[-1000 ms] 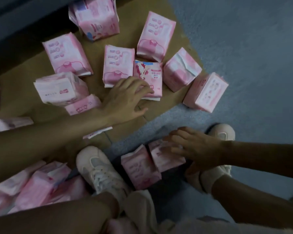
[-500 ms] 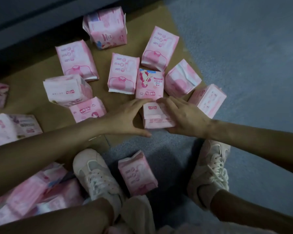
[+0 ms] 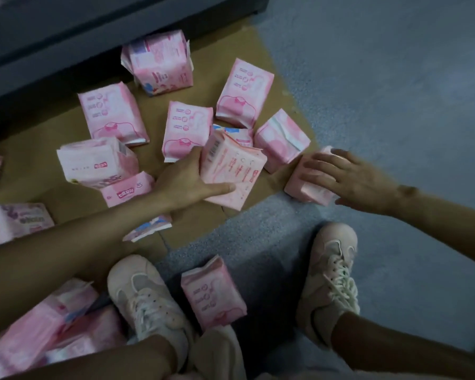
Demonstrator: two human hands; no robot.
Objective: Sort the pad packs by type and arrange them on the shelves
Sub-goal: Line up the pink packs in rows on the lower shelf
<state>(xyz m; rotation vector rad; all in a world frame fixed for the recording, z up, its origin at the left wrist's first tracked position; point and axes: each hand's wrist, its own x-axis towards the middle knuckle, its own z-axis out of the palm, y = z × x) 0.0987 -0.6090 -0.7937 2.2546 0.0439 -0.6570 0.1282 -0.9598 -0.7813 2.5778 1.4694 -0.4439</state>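
Observation:
Several pink pad packs lie scattered on a brown cardboard sheet [image 3: 66, 204] on the floor. My left hand [image 3: 187, 182] grips a flat pink pack [image 3: 233, 171] tilted up at the middle of the sheet, thumb under its lower edge. My right hand [image 3: 351, 182] rests on top of a boxy pink pack [image 3: 305, 185] at the sheet's right edge, fingers spread over it. Another pack [image 3: 211, 294] lies between my two shoes. A pile of packs [image 3: 39, 333] sits at the lower left.
A dark shelf base [image 3: 93, 37] runs along the top left. Grey carpet [image 3: 395, 91] covers the right side. My pale sneakers [image 3: 146, 294] [image 3: 329, 272] stand at the bottom, knees bent above them.
My left hand has taken the flat pack that both hands were on and tilted it up. My right hand has moved right onto the boxy pack at the sheet's edge.

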